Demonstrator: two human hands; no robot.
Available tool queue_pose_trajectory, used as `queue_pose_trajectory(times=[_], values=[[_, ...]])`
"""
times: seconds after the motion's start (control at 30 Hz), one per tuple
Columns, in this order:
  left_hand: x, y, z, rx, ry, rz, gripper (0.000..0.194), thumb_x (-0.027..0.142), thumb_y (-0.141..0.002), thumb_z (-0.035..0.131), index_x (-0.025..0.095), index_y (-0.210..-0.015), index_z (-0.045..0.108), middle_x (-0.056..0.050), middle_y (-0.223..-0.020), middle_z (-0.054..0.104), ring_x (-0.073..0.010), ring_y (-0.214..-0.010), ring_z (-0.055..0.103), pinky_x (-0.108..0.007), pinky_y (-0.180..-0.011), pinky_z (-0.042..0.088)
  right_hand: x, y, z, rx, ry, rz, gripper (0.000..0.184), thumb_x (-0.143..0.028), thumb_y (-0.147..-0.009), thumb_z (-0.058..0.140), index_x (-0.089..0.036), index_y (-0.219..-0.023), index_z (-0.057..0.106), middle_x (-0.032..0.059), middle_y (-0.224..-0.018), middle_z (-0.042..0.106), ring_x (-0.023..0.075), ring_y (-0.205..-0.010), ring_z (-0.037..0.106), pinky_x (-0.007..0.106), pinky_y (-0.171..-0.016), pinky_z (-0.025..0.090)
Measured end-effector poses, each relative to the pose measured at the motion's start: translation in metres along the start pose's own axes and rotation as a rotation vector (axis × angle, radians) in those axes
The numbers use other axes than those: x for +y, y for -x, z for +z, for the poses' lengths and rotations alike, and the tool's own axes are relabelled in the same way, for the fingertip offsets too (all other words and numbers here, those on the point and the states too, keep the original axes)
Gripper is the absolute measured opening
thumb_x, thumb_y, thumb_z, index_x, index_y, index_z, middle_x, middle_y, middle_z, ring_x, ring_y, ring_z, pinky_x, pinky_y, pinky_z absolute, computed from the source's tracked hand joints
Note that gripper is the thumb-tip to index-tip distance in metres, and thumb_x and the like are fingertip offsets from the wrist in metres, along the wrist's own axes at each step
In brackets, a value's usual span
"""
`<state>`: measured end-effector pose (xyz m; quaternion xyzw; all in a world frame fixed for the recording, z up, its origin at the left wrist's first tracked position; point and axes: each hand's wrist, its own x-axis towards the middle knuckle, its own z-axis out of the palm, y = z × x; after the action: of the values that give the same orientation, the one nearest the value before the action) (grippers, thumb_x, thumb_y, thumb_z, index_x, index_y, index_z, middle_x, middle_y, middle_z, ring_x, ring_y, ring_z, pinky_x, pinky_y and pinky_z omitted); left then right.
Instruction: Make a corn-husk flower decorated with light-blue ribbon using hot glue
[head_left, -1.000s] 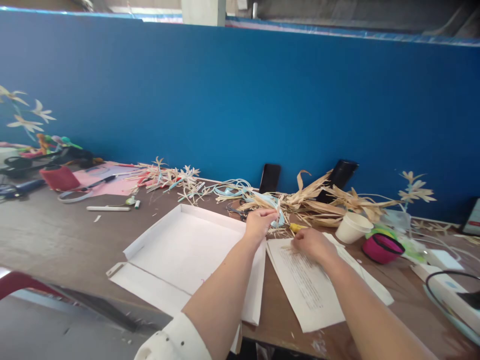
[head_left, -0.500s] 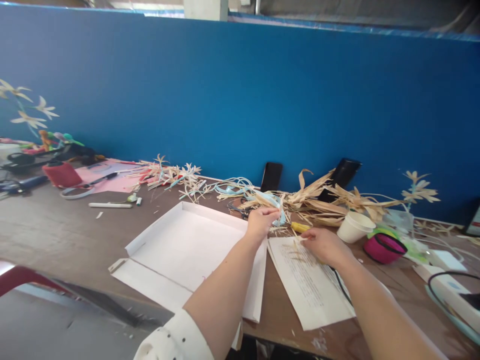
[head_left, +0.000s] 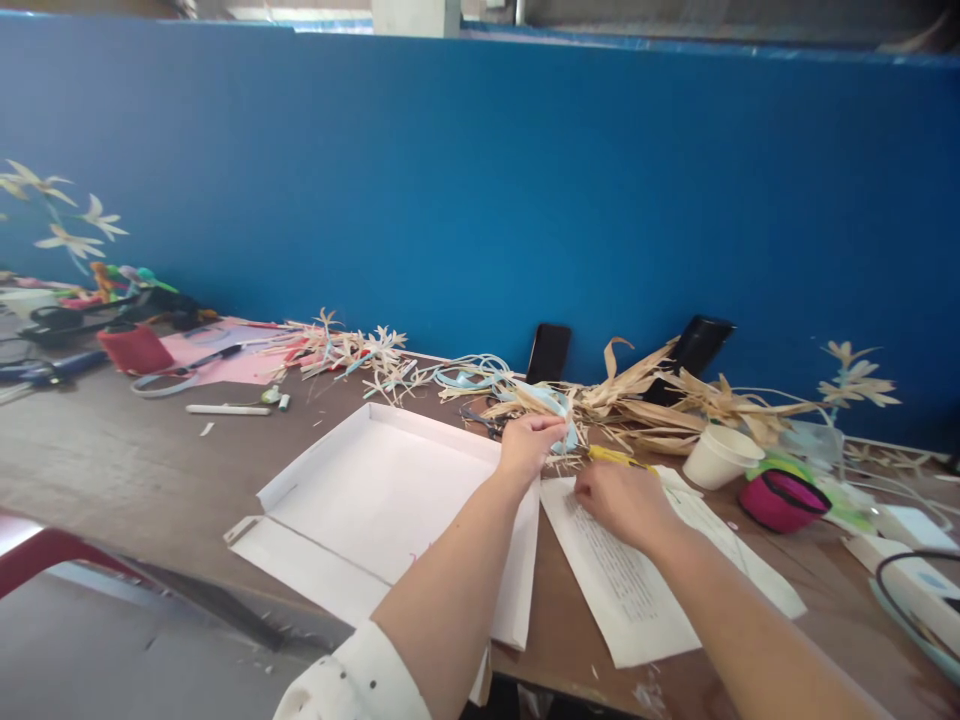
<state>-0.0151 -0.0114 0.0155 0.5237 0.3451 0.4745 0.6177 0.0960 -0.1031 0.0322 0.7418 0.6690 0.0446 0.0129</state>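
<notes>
My left hand [head_left: 529, 444] is closed in a pinch on a small bundle of dried straw strips and pale blue ribbon [head_left: 559, 412] at the far edge of an open white cardboard box [head_left: 360, 490]. Close to its right, my right hand [head_left: 619, 500] rests knuckles-up on a printed paper sheet [head_left: 630, 590]; its fingers are curled and what they hold is hidden. A yellow-handled tool [head_left: 611, 456] lies just beyond the right hand. A heap of dried straw leaves [head_left: 675, 405] spreads behind both hands.
A white paper cup [head_left: 720, 455] and a pink round pouch [head_left: 780, 498] stand at the right, with white power strips [head_left: 907, 570] further right. Two black phones [head_left: 549, 352] lean on the blue partition [head_left: 480, 180]. Straw flowers, tools and a red cup [head_left: 135, 348] lie at the left.
My right hand has slid left along the paper sheet toward my left hand. The left hand has stayed on the bundle. The view has shifted slightly.
</notes>
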Motion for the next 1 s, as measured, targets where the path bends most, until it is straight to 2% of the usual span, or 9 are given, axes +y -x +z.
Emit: queue_pose_trajectory(times=[0.17,0.23,0.3,0.37,0.47,0.57,0.63,0.83,1.0], values=[[0.001,0.0,0.0,0.013,0.027,-0.016,0.021,0.022,-0.061,0.07,0.013,-0.079,0.073,-0.006,-0.08,0.069,-0.015,-0.071,0.06,-0.026,-0.071,0.046,0.002,-0.002,0.001,0.035,-0.016,0.011,0.019,-0.02,-0.075,0.048,-0.022,-0.07,0.067,0.0058,-0.078,0.067,0.0215,-0.073,0.06,0.029,-0.058,0.032],[0.002,0.0,0.0,0.012,0.035,-0.024,0.021,0.022,-0.061,0.07,0.013,-0.08,0.073,-0.006,-0.08,0.069,-0.0153,-0.071,0.06,-0.026,-0.071,0.046,0.013,-0.003,-0.001,0.054,-0.146,0.048,0.017,-0.024,-0.075,0.051,-0.024,-0.072,0.067,0.0027,-0.078,0.067,0.0193,-0.072,0.06,0.028,-0.058,0.034],[0.003,0.0,0.0,0.003,0.042,-0.021,0.022,0.023,-0.061,0.07,0.013,-0.08,0.073,-0.006,-0.081,0.069,-0.0151,-0.071,0.059,-0.026,-0.07,0.046,0.026,-0.004,-0.004,0.081,-0.466,0.122,0.013,-0.03,-0.073,0.056,-0.024,-0.074,0.068,0.0007,-0.074,0.066,0.0159,-0.065,0.058,0.027,-0.058,0.037],[0.004,0.001,0.0,-0.005,0.033,-0.009,0.022,0.024,-0.06,0.07,0.013,-0.079,0.073,-0.006,-0.083,0.068,-0.0147,-0.07,0.059,-0.026,-0.068,0.045,0.037,-0.003,-0.005,0.11,-0.854,0.231,0.017,-0.036,-0.07,0.062,-0.021,-0.074,0.068,-0.0002,-0.063,0.062,0.0118,-0.052,0.051,0.026,-0.054,0.038],[0.006,0.002,0.0,0.0,0.02,0.008,0.022,0.024,-0.059,0.071,0.013,-0.077,0.073,-0.007,-0.086,0.068,-0.0139,-0.07,0.058,-0.025,-0.066,0.044,0.044,0.002,-0.007,0.125,-1.298,0.363,0.028,-0.041,-0.064,0.069,-0.017,-0.076,0.066,-0.0025,-0.052,0.054,0.0073,-0.042,0.039,0.021,-0.042,0.031],[0.005,0.003,0.0,-0.018,0.044,0.002,0.022,0.025,-0.058,0.072,0.013,-0.076,0.073,-0.005,-0.079,0.068,-0.0126,-0.066,0.057,-0.024,-0.064,0.043,0.04,0.007,-0.007,0.135,-1.522,0.428,0.032,-0.041,-0.061,0.073,-0.016,-0.079,0.064,-0.0047,-0.046,0.047,0.0058,-0.04,0.037,0.015,-0.035,0.019],[0.005,0.004,0.0,-0.044,0.061,-0.004,0.024,0.028,-0.058,0.072,0.013,-0.078,0.073,-0.005,-0.075,0.067,-0.0117,-0.062,0.055,-0.023,-0.06,0.042,0.034,0.007,-0.006,0.183,-1.623,0.444,0.031,-0.038,-0.06,0.075,-0.016,-0.078,0.063,-0.0048,-0.047,0.048,0.0044,-0.04,0.036,0.013,-0.034,0.015],[0.006,0.006,0.001,-0.07,0.105,-0.035,0.033,0.034,-0.057,0.074,0.013,-0.082,0.073,-0.005,-0.07,0.066,-0.0086,-0.055,0.047,-0.021,-0.052,0.037,0.009,-0.005,-0.011,0.428,-1.892,0.475,0.034,-0.028,-0.052,0.079,-0.016,-0.078,0.06,-0.0015,-0.068,0.06,0.0024,-0.042,0.04,0.011,-0.03,0.02],[0.002,0.002,-0.001,-0.061,0.12,-0.069,0.034,0.034,-0.054,0.075,0.012,-0.081,0.073,-0.003,-0.062,0.063,-0.0066,-0.049,0.042,-0.022,-0.05,0.034,-0.007,-0.023,-0.011,0.648,-1.951,0.488,0.034,-0.029,-0.053,0.077,-0.017,-0.079,0.058,-0.0026,-0.062,0.058,0.0034,-0.041,0.041,0.011,-0.029,0.021]])
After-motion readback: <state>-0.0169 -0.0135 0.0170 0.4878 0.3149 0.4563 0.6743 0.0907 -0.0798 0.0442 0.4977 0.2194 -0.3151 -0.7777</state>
